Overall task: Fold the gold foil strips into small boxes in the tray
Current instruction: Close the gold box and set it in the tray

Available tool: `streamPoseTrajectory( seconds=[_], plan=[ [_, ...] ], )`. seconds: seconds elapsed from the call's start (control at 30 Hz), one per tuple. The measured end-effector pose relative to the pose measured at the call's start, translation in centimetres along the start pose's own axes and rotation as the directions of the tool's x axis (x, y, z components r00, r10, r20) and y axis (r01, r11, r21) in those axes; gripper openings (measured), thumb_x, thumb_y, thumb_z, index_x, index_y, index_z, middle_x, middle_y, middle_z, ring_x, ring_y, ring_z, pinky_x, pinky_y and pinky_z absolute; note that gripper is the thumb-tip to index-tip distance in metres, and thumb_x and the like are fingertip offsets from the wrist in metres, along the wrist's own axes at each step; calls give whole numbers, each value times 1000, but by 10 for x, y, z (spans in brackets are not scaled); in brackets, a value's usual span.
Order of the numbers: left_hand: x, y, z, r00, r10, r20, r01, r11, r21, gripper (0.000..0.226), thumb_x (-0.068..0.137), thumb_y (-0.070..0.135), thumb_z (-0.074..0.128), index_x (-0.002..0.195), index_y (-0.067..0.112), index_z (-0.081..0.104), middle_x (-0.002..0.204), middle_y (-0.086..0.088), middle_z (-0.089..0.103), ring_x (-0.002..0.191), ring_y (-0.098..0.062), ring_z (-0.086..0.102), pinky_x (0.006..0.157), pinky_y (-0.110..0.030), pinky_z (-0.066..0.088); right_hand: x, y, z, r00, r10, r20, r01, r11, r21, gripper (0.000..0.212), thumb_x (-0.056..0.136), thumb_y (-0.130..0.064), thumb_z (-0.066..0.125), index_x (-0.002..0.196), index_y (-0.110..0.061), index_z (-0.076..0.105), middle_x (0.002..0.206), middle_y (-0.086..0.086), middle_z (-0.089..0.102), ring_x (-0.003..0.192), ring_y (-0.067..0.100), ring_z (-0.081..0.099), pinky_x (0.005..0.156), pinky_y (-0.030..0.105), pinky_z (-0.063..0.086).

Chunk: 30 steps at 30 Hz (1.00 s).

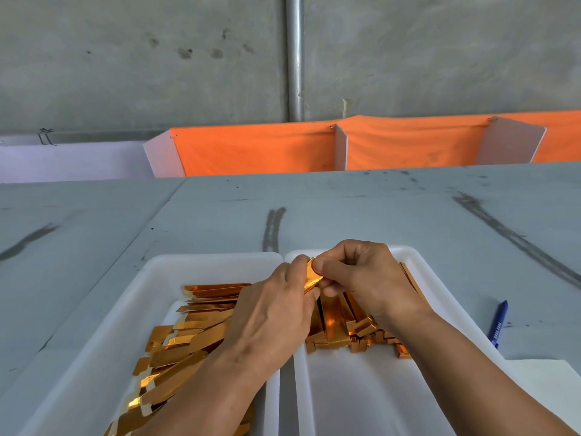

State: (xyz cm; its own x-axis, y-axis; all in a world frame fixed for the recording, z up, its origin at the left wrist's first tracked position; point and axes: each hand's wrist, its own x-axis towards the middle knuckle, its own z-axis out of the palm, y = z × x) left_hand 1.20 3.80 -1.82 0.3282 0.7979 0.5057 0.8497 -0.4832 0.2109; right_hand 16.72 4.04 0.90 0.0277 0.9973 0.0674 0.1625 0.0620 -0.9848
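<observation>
Between the fingers [327, 266] of the left hand [276, 313] and right hand [367, 278], one gold strip [312, 276] is pinched, half folded. Under the fingers, some boxes [345, 324] are done; many flat strips [188, 335] wait to their left.

Bare left hand [276, 313] and right hand [367, 278] on bare forearms, raised veins and tendons across the backs.

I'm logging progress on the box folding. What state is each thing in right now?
gold strip: partly bent, held up between both hands.
left hand: pinches the gold strip.
right hand: pinches the same strip.
flat strips: unfolded, piled in the left tray.
folded boxes: heaped in the right tray.
blue pen: lying idle beside the right tray.
</observation>
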Motion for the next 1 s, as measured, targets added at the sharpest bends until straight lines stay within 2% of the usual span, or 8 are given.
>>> streamPoseTrajectory(
  seconds=[0.13,0.23,0.33,0.43,0.5,0.53,0.67,1.0],
  plan=[
    [1,-3,-1,999,31,-10,-31,999,-7,47,96,51,38,138,33,27,108,11,58,83,-6,58,67,-20,48,-1,-2,-6,999,2,42,-3,1000,1,8,89,-15,73,83,-9,74,70,7,73,61,13,69,58,18,54],
    [4,-8,-8,1000,4,-14,-4,999,-44,73,86,62,52,145,38,17,117,13,52,95,-4,54,73,-19,43,2,-2,-9,999,41,-28,-39,998,54,8,90,-12,70,83,-9,74,67,7,71,61,15,68,59,20,54],
    [6,-17,-20,991,-128,-39,109,942,-319,100,63,68,69,143,50,10,124,24,42,109,5,46,77,-11,37,6,-4,-15,987,139,-84,-108,948,300,10,92,-8,67,84,-3,71,65,8,67,55,12,64,53,18,54],
    [5,-25,-28,965,-252,78,223,624,-749,99,50,60,79,136,54,31,118,30,51,108,8,54,71,-8,47,8,-5,-20,979,203,-31,-157,838,523,11,92,-5,64,86,2,68,62,9,64,51,10,62,47,17,54],
    [6,-25,-28,968,-196,155,219,369,-904,87,52,47,85,130,49,47,115,23,61,104,0,63,73,-9,50,8,-5,-18,973,228,29,-202,787,583,11,91,-5,64,87,4,68,63,10,64,52,11,63,48,18,55],
    [7,-24,-29,973,-168,158,205,316,-926,77,56,43,84,126,47,54,114,18,64,103,-5,65,75,-12,51,8,-4,-16,970,236,63,-227,777,587,11,90,-6,64,88,5,68,64,11,64,52,11,64,48,18,55],
    [8,-17,-28,983,-129,131,163,278,-947,51,66,42,81,115,42,66,112,6,69,100,-15,67,80,-24,55,8,-1,-12,953,257,159,-302,784,543,12,92,-5,62,90,5,67,64,13,65,51,12,65,48,19,56],
    [7,-13,-27,982,-185,38,90,282,-955,32,73,37,77,103,28,71,101,5,71,99,-6,66,78,-12,49,4,1,1,930,261,257,-350,840,413,16,93,-8,64,78,-2,66,66,12,66,54,12,65,49,19,55]
  ],
)
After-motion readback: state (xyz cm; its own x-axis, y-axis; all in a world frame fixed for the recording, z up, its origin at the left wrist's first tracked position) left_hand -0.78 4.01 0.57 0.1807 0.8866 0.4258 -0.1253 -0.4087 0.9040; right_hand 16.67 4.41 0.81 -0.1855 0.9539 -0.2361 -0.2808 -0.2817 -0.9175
